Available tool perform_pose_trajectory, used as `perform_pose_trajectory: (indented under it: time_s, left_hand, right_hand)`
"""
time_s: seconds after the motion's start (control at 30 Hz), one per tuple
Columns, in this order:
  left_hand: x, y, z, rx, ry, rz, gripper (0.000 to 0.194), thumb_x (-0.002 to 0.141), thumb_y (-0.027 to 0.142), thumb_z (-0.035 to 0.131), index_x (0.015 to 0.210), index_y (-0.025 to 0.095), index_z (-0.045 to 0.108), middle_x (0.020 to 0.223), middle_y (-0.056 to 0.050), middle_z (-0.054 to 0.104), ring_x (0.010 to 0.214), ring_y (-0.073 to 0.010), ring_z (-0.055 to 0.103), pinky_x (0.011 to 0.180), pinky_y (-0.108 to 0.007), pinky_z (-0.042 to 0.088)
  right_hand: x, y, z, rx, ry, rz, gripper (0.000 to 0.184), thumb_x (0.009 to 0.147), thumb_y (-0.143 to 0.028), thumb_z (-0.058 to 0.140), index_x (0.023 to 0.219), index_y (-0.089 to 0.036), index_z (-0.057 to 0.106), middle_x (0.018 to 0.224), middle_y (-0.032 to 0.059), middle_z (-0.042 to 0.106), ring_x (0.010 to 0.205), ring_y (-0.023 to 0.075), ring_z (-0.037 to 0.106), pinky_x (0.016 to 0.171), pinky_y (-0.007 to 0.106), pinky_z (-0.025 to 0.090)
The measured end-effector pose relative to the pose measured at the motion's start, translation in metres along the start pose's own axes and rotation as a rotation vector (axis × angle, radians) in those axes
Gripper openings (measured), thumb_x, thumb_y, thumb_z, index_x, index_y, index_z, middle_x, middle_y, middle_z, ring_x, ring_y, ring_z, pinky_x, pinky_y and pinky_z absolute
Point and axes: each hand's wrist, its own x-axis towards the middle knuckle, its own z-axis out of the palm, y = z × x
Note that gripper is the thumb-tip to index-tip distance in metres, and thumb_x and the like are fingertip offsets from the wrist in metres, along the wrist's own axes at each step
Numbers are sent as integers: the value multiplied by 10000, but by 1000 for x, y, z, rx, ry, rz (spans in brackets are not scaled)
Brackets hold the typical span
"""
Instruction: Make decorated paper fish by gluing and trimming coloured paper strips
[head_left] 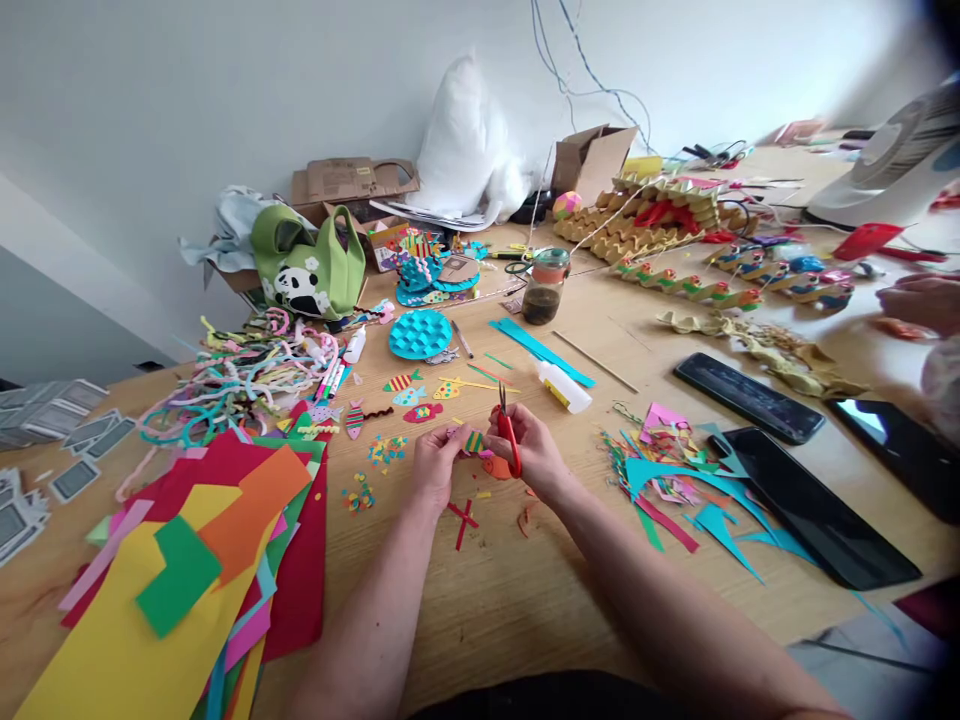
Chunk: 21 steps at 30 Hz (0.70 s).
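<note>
My left hand [435, 463] pinches a small paper fish [474, 442] with green and yellow stripes and a purple edge. Red-handled scissors [509, 436] are in my right hand [534, 452], blades pointing away from me, and its fingertips come close to the fish; whether they touch it I cannot tell. Below the hands lies an orange paper piece [496, 467], partly covered. Two crossed red strips [464, 522] rest on the table nearby. Just beyond my hands are several decorated paper fish, among them a red one [423, 412] and a yellow one [447, 391].
Coloured paper sheets [281, 560] and pipe cleaners [247, 380] cover the left side. Confetti dots [387, 452] lie left of my hands. A glue bottle [561, 387], a jar [545, 287], paper scraps [697, 490] and phones [817, 510] are to the right. Another person's hand [911, 303] shows at far right.
</note>
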Motion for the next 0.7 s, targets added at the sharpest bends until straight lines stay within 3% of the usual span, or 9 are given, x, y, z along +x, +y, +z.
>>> perform_pose_trajectory:
  time_s: [0.1,0.37,0.57,0.7]
  left_hand:
    - [0,1,-1,12,-9,-32,299,631,431,756,616,144,673,617,-21,629,564,-119,544,578,-259,461]
    - [4,-3,-4,1,68,13,235,542,333,817,649,157,703,668,-15,675,568,-109,561,571,-238,466]
    - [3,-3,-5,31,15,-6,259,614,389,778,682,148,712,623,-23,652,554,-118,562,574,-246,463]
    - [4,-6,-6,76,-11,-5,242,571,341,812,648,139,702,589,-14,638,549,-118,557,601,-253,461]
  right_hand:
    - [1,-1,-3,8,17,-5,432,542,-317,826,808,-209,504,646,-45,567,585,113,509,570,251,427]
    - [4,1,-5,8,38,-1,470,482,-337,862,788,-203,531,693,-31,579,617,111,519,582,241,436]
    - [5,3,-5,-31,49,-4,465,499,-404,840,776,-207,523,659,-36,557,559,100,485,533,235,408]
    - [5,2,-6,-51,40,-20,474,513,-453,821,785,-215,514,657,-29,558,561,114,488,523,246,407]
